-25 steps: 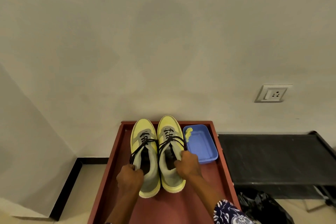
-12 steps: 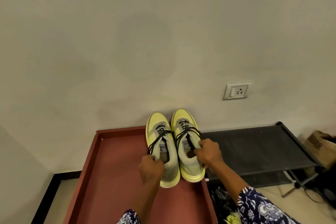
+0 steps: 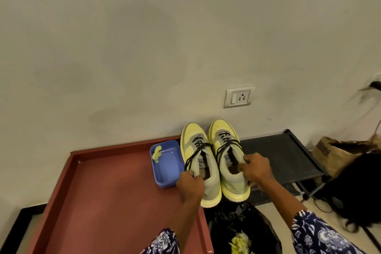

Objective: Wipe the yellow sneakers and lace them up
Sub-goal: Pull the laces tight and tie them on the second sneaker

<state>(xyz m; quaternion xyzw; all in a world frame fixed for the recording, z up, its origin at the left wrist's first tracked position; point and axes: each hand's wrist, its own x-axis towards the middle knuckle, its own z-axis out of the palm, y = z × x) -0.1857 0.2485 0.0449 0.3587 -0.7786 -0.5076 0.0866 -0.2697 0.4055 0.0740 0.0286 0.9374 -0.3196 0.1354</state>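
Observation:
Two yellow sneakers with grey uppers and black laces are held side by side, toes toward the wall. My left hand [image 3: 190, 184] grips the collar of the left sneaker [image 3: 194, 146]. My right hand [image 3: 256, 169] grips the collar of the right sneaker [image 3: 223, 130]. The pair hangs over the right edge of the red-brown tray table [image 3: 107, 192] and the gap beside it. A blue tub [image 3: 168, 163] holding a small yellow cloth [image 3: 157, 153] stands on the table just left of the sneakers.
A black low rack [image 3: 278, 150] stands right of the table. Below the shoes is a black plastic bag [image 3: 241, 227] with yellow scraps. A brown paper bag [image 3: 334, 154] and a dark bundle [image 3: 358, 187] sit far right. A wall socket [image 3: 239, 97] is above.
Both hands have carried the sneakers rightward off the table's middle to its right edge. The blue tub, to their right one second ago, is now on their left.

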